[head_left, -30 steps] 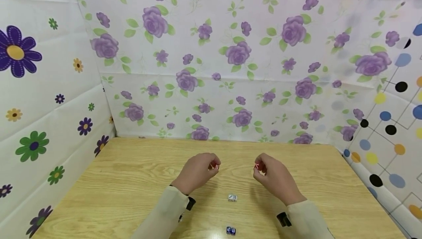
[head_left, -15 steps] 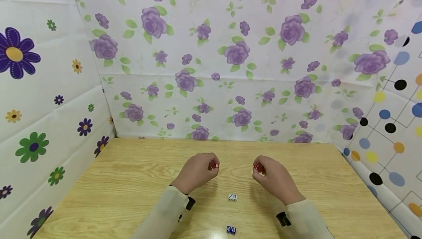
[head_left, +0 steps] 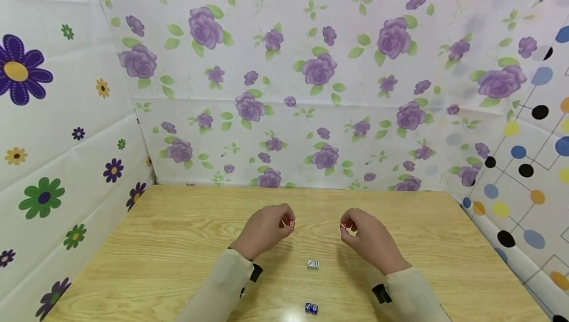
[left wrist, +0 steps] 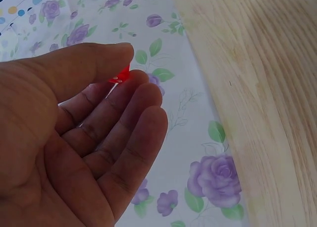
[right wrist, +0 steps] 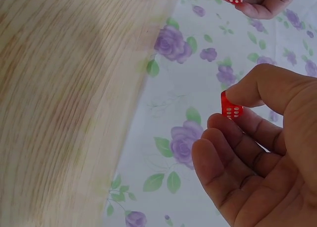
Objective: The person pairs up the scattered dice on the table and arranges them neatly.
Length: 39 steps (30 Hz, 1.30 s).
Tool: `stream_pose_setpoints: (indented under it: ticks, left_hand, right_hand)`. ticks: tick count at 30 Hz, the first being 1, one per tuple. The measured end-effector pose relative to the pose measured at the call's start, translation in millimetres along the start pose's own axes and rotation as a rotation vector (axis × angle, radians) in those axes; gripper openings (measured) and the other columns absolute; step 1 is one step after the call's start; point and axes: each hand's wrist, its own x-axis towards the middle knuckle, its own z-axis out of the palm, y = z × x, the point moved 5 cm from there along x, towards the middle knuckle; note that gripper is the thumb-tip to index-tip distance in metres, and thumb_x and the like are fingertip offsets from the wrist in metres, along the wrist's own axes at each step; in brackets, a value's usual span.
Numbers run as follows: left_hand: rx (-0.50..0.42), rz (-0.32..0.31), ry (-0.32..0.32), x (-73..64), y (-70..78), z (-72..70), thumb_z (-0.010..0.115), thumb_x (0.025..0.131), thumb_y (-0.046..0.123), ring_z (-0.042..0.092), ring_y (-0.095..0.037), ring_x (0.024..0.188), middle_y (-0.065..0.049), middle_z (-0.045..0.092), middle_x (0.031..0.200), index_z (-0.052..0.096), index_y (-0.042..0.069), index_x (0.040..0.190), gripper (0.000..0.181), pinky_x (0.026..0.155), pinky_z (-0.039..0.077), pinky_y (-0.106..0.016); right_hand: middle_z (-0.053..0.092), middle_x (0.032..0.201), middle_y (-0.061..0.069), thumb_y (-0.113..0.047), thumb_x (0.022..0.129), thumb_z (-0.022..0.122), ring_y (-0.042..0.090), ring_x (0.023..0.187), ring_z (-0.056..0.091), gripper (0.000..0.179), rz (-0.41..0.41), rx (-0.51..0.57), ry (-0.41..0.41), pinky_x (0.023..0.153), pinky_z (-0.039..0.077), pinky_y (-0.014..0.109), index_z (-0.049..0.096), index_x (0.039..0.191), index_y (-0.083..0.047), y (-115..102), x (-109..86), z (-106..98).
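My left hand [head_left: 265, 230] pinches a red die [head_left: 291, 223] between thumb and fingers, raised over the table. Across a gap, my right hand [head_left: 372, 238] pinches another red die [head_left: 343, 225] at about the same height. In the right wrist view, the right die [right wrist: 232, 108] turns a face with white pips to the camera. Thumb and fingers hide most of the left die [left wrist: 120, 76] in the left wrist view. Two white dice [head_left: 313, 264] sit side by side on the table between my forearms. Nearer the front edge lie two dark blue dice [head_left: 311, 308], also side by side.
The wood-grain table [head_left: 191, 223] ends at the back against a white cloth with purple roses [head_left: 326, 156]. A daisy-printed cloth [head_left: 44, 198] stands along the left side, a dotted cloth [head_left: 501, 210] along the right. Black bands circle both wrists.
Both hands hold almost the same places. The right-hand die has turned slightly in the fingers. The whole head view has shifted by a few pixels.
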Motion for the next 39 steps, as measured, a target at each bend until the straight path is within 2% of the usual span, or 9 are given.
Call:
stream_pose_setpoints:
  ticks: [8,17,26,39]
  left_hand:
    - [0.02,0.012,0.01,0.3,0.3,-0.8,0.065,0.089,0.019,0.053,-0.003,0.067,0.012,0.057,0.08,0.061,0.021,0.092,0.005,0.057,0.044,-0.023]
    - [0.048,0.024,0.02,-1.2,-0.8,-0.9,0.064,0.086,0.019,0.051,-0.006,0.064,0.013,0.054,0.077,0.058,0.023,0.085,0.007,0.056,0.042,-0.025]
    - [0.035,-0.003,0.014,-1.6,-5.1,1.5,0.065,0.086,0.022,0.051,-0.005,0.065,0.014,0.054,0.077,0.058,0.025,0.084,0.008,0.057,0.043,-0.024]
    - [0.04,-0.038,0.015,-1.3,-10.0,3.1,0.064,0.089,0.022,0.05,-0.007,0.063,0.012,0.054,0.079,0.059,0.021,0.09,0.005,0.056,0.042,-0.025]
  right_hand:
    - [0.055,0.082,-0.012,-0.017,0.086,0.065,0.011,0.073,0.055,0.008,-0.009,-0.009,-0.005,0.065,0.047,0.027,0.06,0.089,-0.022,2,0.5,0]
    - [0.056,0.086,-0.01,-0.017,0.086,0.066,0.006,0.074,0.051,0.008,0.008,-0.003,-0.012,0.065,0.047,0.027,0.061,0.093,-0.02,2,0.6,-3]
    - [0.058,0.087,-0.007,-0.019,0.086,0.066,0.013,0.077,0.056,0.009,0.023,-0.022,-0.023,0.064,0.046,0.028,0.06,0.092,-0.021,2,0.3,-1]
    - [0.06,0.086,-0.005,-0.021,0.085,0.066,0.005,0.072,0.05,0.008,0.038,-0.058,-0.02,0.062,0.045,0.026,0.06,0.091,-0.021,4,0.6,1]
